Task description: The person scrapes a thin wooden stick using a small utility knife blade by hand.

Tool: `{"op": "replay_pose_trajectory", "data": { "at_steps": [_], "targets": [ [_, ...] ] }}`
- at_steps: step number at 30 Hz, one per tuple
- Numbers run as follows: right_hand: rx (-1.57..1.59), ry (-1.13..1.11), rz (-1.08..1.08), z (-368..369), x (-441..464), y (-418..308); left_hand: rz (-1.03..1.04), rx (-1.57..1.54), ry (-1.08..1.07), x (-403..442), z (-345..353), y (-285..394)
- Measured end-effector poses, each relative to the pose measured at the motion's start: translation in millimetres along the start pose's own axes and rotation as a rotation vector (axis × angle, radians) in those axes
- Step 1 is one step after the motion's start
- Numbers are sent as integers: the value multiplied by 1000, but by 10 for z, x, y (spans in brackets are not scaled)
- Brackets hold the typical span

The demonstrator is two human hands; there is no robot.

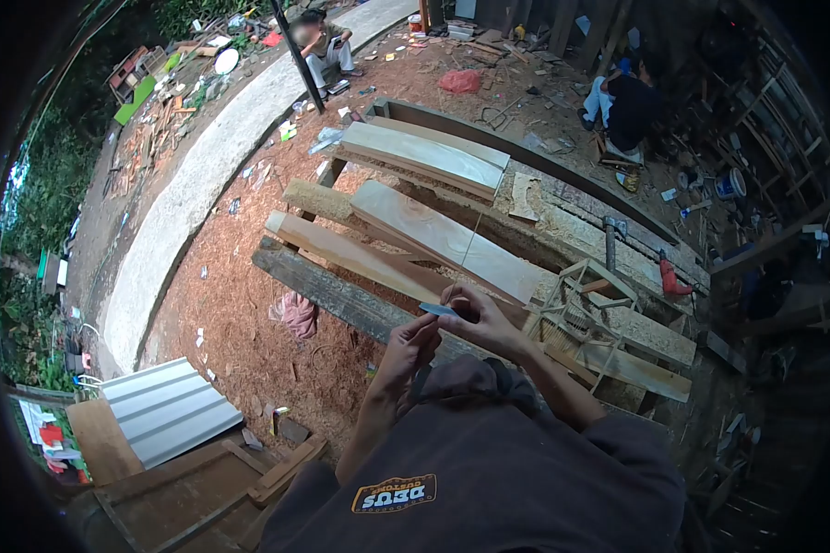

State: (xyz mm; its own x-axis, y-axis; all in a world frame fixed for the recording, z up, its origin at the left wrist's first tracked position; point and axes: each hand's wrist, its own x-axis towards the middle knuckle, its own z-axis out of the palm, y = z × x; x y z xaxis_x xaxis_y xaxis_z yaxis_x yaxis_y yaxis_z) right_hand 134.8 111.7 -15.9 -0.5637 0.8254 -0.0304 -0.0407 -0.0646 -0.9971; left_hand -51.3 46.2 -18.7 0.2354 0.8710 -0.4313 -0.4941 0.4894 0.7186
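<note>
In front of my chest, a small flat blue-grey piece (437, 310) is pinched between my hands; its kind is too small to make out. My left hand (413, 342) has its fingers closed at the near end. From the other side my right hand (476, 319) grips it between thumb and fingers. Just beyond my hands lie wooden boards across a rough workbench: a long pale board (447, 241), a narrower beam (350, 252) and a thick dark timber (327, 288).
A slatted wooden frame (576, 313) stands right of my hands. Further off on the bench are a hammer (610, 241) and a red-handled tool (670, 275). Two people (325, 48) sit beyond the bench, one at each side. Wood shavings (221, 295) cover the ground.
</note>
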Motion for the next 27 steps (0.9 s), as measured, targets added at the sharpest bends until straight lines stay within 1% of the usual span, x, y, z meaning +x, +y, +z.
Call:
{"op": "replay_pose_trajectory", "data": {
  "at_steps": [1,2,5,6,8,9,10,11,13,15,17,18,21,22,24,25,26,27],
  "targets": [
    [-11,-3,7,-7,9,-47,48,78,15,-23,27,39],
    [105,91,4,-65,-2,-128,93,154,36,-59,45,53],
    [78,145,-7,-45,-8,-98,214,293,71,-63,104,72],
    [35,74,-80,23,-14,-31,237,314,58,-72,82,58],
    [-144,50,-80,31,-66,-14,291,349,18,-12,70,23],
    [-238,33,-76,24,-78,-26,262,349,33,7,86,31],
    [-5,74,-53,10,-49,5,233,346,55,1,94,46],
    [20,130,-54,-22,-32,-9,204,345,81,-14,99,68],
    [76,233,-55,-58,-1,-62,244,371,75,-22,134,87],
    [35,132,-30,70,-56,-59,242,412,62,-43,110,72],
    [-53,31,-20,116,-96,23,221,339,36,-38,8,-3],
    [-66,36,-37,111,-72,33,216,300,25,-34,-2,-4],
    [166,208,-50,35,4,-40,185,217,56,-78,7,11],
    [124,170,-17,25,-6,-90,199,182,36,-72,-23,-26],
    [29,18,1,119,-41,-108,217,120,-15,-48,-93,-115],
    [-21,-50,8,165,-71,-105,175,65,-16,-67,-103,-124],
    [-112,-25,-75,200,-73,-22,135,11,-20,-81,-112,-113],
    [-74,9,-66,158,-53,15,95,-44,-23,-82,-112,-94]
  ]
}}
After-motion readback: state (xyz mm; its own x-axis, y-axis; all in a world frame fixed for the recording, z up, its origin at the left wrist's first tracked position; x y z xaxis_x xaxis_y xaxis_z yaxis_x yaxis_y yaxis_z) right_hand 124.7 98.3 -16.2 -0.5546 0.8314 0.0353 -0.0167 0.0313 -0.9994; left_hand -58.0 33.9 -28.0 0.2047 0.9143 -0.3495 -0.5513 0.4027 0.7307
